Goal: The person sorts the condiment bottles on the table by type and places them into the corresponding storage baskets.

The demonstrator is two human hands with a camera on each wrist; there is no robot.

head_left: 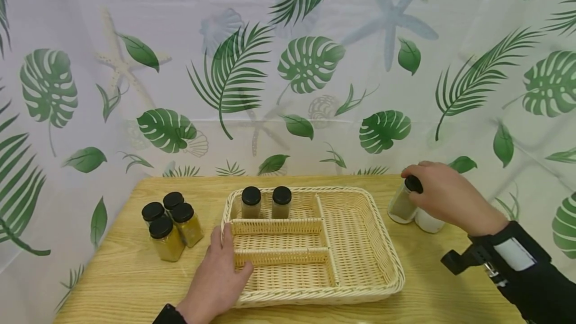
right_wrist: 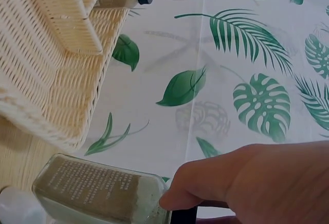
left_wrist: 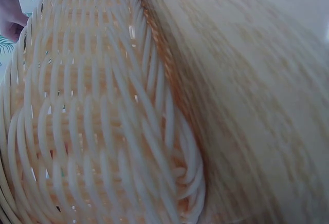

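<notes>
My right hand point(head_left: 454, 195) grips a glass spice jar point(head_left: 402, 205) by its black lid, at the right of the wicker basket point(head_left: 390, 259). In the right wrist view the jar point(right_wrist: 87, 185) shows grey-brown powder and printed text on its side. My left hand point(head_left: 219, 274) holds the basket's left edge, the thumb inside and the fingers at the rim. Two black-lidded jars, a left one point(head_left: 251, 204) and a right one point(head_left: 281, 203), stand in the basket's back left compartment. The left wrist view shows only the woven wall point(left_wrist: 92, 100) and the table.
Several black-lidded jars with yellow contents point(head_left: 168, 244) stand grouped on the wooden table point(head_left: 112, 264) left of the basket. A white rounded object point(head_left: 429, 221) sits beside the held jar. Behind the table hangs a leaf-patterned cloth point(head_left: 288, 114).
</notes>
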